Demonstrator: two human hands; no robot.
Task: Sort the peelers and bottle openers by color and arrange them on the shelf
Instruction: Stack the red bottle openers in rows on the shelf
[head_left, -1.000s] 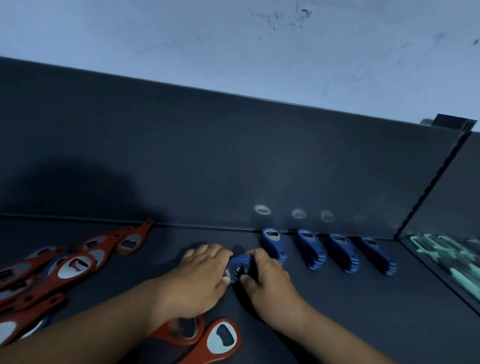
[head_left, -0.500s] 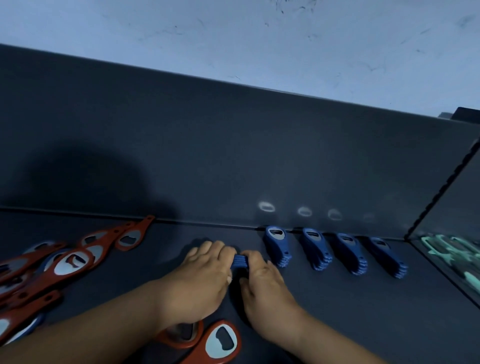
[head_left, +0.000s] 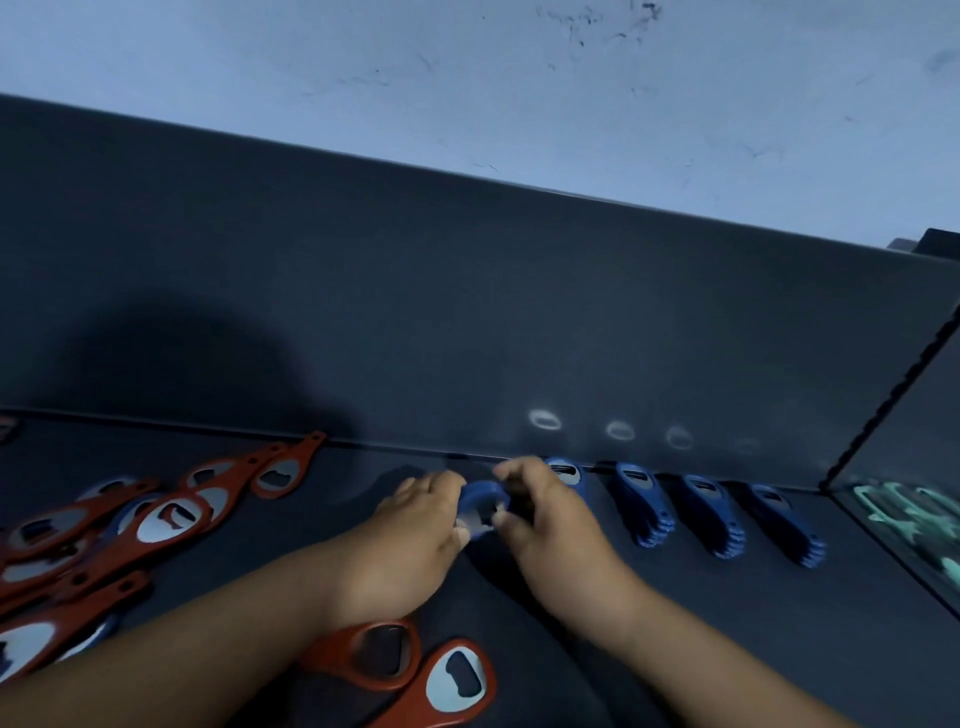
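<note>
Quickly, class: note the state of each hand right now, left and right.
Left hand: fingers curled round the blue bottle opener, holding it.
Right hand: pinching the same blue bottle opener from the other side.

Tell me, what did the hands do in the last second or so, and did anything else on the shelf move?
The left hand and right hand, pressed tight together half a second ago, have drawn slightly apart, so the blue opener between them shows more; both still hold it. The row of four blue stacks, the red openers and the teal pieces stayed put.
</note>
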